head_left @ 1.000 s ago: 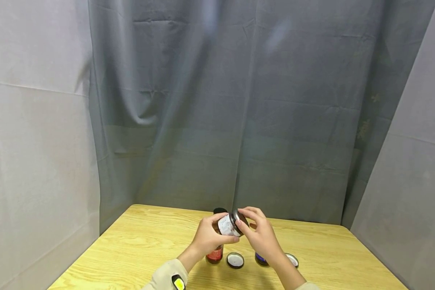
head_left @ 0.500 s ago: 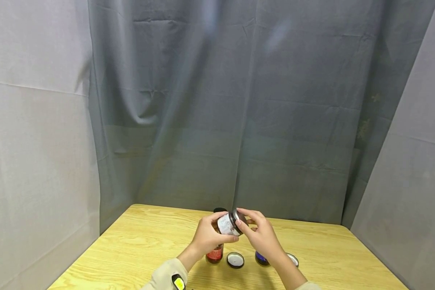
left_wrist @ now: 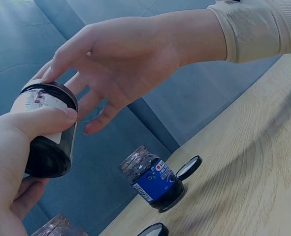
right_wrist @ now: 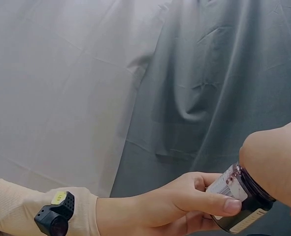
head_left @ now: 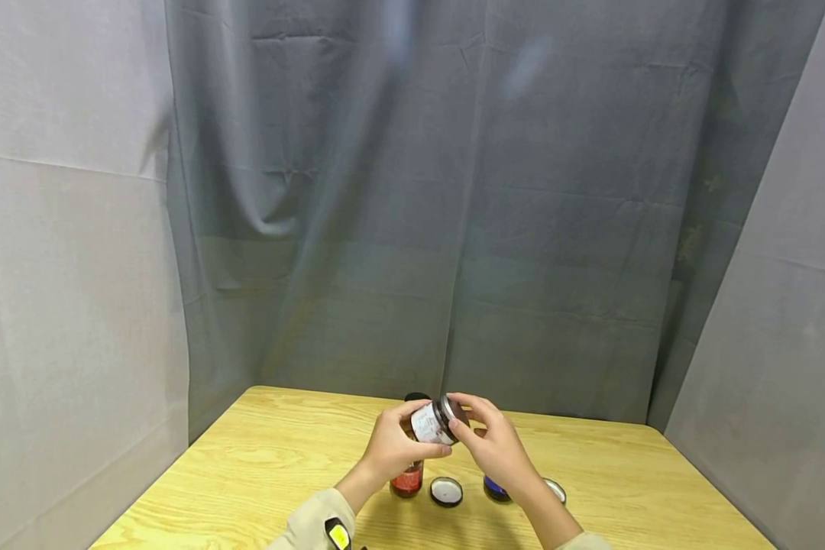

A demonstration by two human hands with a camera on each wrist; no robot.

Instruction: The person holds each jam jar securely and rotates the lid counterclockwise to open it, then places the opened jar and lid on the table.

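The pale yellow wooden counter (head_left: 261, 466) shows darker streaks of grain. Above it, a dark glass jar with a white printed label (head_left: 431, 424) and a black lid has brown-red contents. On the counter beneath stand a clear jar of red filling (head_left: 407, 483), a round black lid with a white inside (head_left: 446, 493) and a dark jar with a bright blue label (left_wrist: 155, 181). Behind the counter hangs a creased grey-blue cloth backdrop (head_left: 454, 214). The cream ribbed sleeve (head_left: 312, 521) carries a black wrist device with a yellow patch (head_left: 338, 535).

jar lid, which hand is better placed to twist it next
Right, probably. The left hand already grips the jar by its body, tilted above the table, while the right hand has its fingertips on the lid.
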